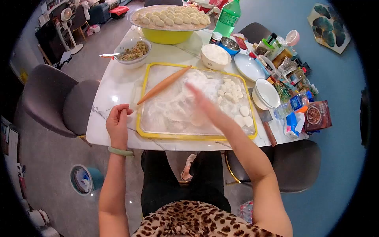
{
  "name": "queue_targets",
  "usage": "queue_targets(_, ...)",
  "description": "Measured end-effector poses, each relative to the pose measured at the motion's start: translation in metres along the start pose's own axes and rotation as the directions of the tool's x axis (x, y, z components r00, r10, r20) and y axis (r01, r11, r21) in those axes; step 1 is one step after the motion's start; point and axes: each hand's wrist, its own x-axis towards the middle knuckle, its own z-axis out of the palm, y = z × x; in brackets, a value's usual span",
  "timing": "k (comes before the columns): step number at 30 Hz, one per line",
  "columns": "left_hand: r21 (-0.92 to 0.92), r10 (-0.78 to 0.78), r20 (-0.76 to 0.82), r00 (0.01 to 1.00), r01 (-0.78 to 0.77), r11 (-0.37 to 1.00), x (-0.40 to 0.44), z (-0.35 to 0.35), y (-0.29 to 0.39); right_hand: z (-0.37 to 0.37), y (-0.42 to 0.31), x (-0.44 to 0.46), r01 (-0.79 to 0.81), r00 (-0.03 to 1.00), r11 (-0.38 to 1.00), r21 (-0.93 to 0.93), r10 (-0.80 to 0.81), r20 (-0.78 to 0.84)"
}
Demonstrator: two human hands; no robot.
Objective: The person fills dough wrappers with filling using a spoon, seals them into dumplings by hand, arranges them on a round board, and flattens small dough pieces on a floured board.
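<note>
My left hand (119, 115) is at the left edge of the yellow-rimmed board (139, 122), its fingers curled in; whether they hold anything is too small to tell. Over the middle of the floured board, my right hand (200, 96) is smeared by motion and its fingers are unclear. A wooden rolling pin (164, 84) lies slanted across the board's upper left. Small dough pieces (229, 91) are grouped at the right side, with several flattened rounds (244, 111) below them. One pale round (197, 119) lies near my right wrist.
Behind the board stand a bowl of filling (139, 52), a flour bowl (215, 56) and a tray of dumplings (173, 17) on a yellow basin (167, 36). To the right are a white bowl (265, 94), a cleaver (269, 128), bottles and packets. A chair (51, 98) stands left.
</note>
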Motion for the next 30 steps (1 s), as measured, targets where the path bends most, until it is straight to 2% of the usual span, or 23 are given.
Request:
queue_targets(1, -0.006, -0.026, -0.010, 1.000, 0.026, 1.000, -0.003, 0.001, 0.002, -0.011, -0.021, 0.004, -0.033, 0.982, 0.993, 0.109, 0.052, -0.179)
queue_targets(3, -0.011, -0.041, -0.012, 0.999, 0.041, 0.999, -0.005, 0.002, 0.001, -0.027, -0.017, 0.001, 0.024, 0.957, 0.994, -0.110, -0.054, -0.284)
queue_targets(4, -0.033, -0.013, -0.001, 1.000, 0.013, 0.999, -0.003, 0.001, -0.005, -0.029, -0.016, -0.007, 0.028, 0.957, 0.994, -0.110, -0.059, -0.284)
queue_targets(5, -0.056, 0.018, 0.009, 1.000, -0.018, 0.998, -0.001, 0.001, -0.007, -0.027, -0.016, -0.017, -0.002, 0.984, 0.894, -0.449, -0.079, -0.161)
queue_targets(6, -0.055, 0.025, 0.008, 1.000, -0.025, 0.998, 0.000, 0.001, -0.005, -0.024, -0.017, -0.025, 0.008, 0.998, 0.680, -0.733, -0.053, -0.038)
queue_targets(9, -0.017, 0.007, -0.003, 1.000, -0.007, 1.000, -0.002, 0.002, -0.002, -0.002, -0.013, -0.038, -0.053, 0.994, 0.624, -0.779, -0.040, -0.099)
queue_targets(11, 0.009, 0.018, -0.010, 1.000, -0.018, 1.000, -0.002, 0.002, -0.001, 0.002, -0.007, -0.043, -0.049, 0.984, 0.638, -0.768, -0.100, -0.146)
queue_targets(13, 0.001, 0.015, -0.001, 1.000, -0.015, 1.000, -0.001, 0.002, -0.005, 0.001, -0.019, -0.042, -0.320, 0.937, 0.797, -0.512, 0.186, -0.296)
queue_targets(14, -0.009, 0.007, 0.001, 1.000, -0.007, 1.000, 0.000, 0.002, -0.006, -0.002, -0.023, -0.043, -0.320, 0.937, 0.797, -0.512, 0.185, -0.297)
queue_targets(16, 0.002, 0.017, 0.007, 1.000, -0.017, 1.000, 0.000, 0.000, -0.007, -0.009, -0.030, -0.048, -0.109, 0.962, 0.685, -0.720, -0.109, -0.250)
queue_targets(20, -0.027, -0.002, -0.009, 1.000, 0.002, 1.000, 0.000, 0.002, -0.004, -0.017, -0.047, -0.056, -0.055, 0.990, 0.716, -0.696, -0.054, -0.133)
queue_targets(22, -0.023, 0.004, 0.001, 1.000, -0.004, 1.000, 0.000, 0.001, -0.007, -0.029, -0.044, -0.045, -0.065, 0.930, 0.624, -0.779, -0.245, -0.274)
queue_targets(23, -0.018, 0.020, 0.015, 1.000, -0.019, 1.000, 0.001, 0.000, -0.007, -0.024, -0.035, -0.044, -0.066, 0.929, 0.627, -0.776, -0.246, -0.278)
queue_targets(25, -0.004, 0.015, 0.012, 1.000, -0.015, 1.000, 0.001, 0.001, -0.004, -0.002, -0.014, -0.036, 0.060, 0.944, 0.358, -0.932, -0.324, -0.064)
queue_targets(26, 0.007, 0.003, 0.003, 1.000, -0.003, 1.000, 0.000, 0.001, -0.003, 0.009, -0.010, -0.038, 0.024, 0.993, 0.354, -0.935, -0.119, -0.020)
queue_targets(30, 0.029, -0.011, -0.002, 1.000, 0.011, 1.000, -0.002, 0.002, 0.002, 0.026, 0.000, -0.035, 0.032, 0.999, 0.388, -0.921, 0.003, 0.037)
